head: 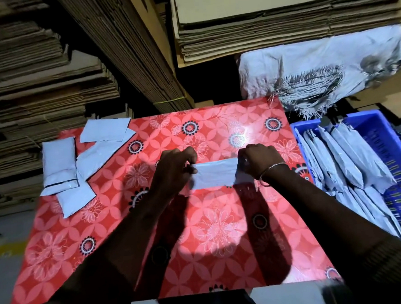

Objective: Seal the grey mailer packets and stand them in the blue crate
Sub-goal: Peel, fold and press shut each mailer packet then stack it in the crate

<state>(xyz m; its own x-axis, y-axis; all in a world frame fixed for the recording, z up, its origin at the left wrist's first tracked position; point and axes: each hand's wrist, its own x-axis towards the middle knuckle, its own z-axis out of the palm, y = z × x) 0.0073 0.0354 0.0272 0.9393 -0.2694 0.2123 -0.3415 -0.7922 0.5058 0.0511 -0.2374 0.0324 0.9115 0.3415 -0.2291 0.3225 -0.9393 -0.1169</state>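
A grey mailer packet (216, 174) is held flat just above the red flowered table (200, 234), near its middle. My left hand (176, 168) pinches its left end and my right hand (257, 162) pinches its right end, a metal bangle on that wrist. Several more grey packets (61, 165) lie loose at the table's far left corner. The blue crate (386, 140) stands off the table's right side with several grey packets (345, 161) leaning upright inside it.
Stacks of flattened cardboard (38, 91) rise behind and to the left of the table. A frayed white woven sack (319, 71) lies behind the crate. The table's near edge (180, 294) is just below my forearms.
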